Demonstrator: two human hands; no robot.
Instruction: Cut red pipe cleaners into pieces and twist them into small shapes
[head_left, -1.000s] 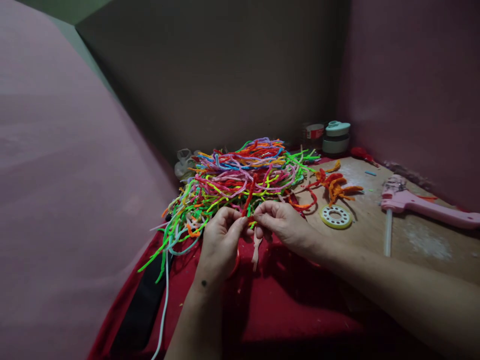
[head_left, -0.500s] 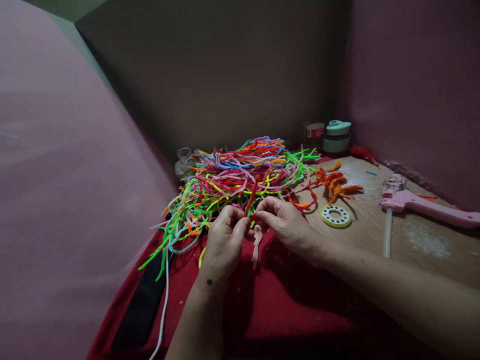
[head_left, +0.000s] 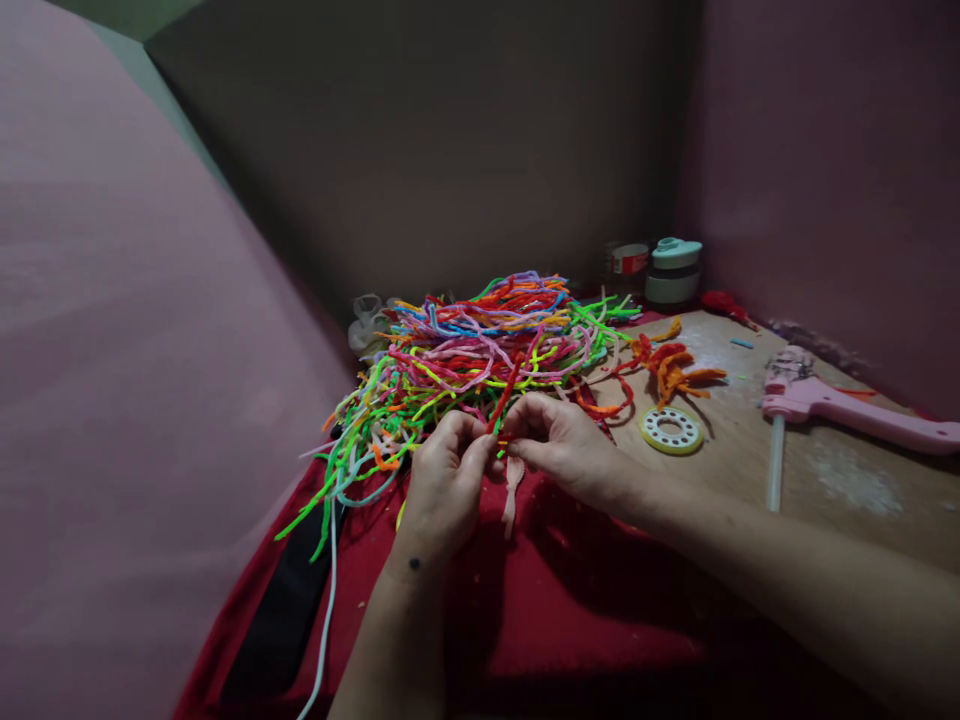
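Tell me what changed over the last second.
The upper end of the red strand has shifted slightly right. The left hand and right hand keep their grip at its lower part; nothing was visibly let go. The colourful pile, pink glue gun and yellow-rimmed ring stayed put.

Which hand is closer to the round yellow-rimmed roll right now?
Right. The right hand is to the left of the yellow-rimmed roll, apart from it; the left hand is farther left, on the right hand's far side from the roll.
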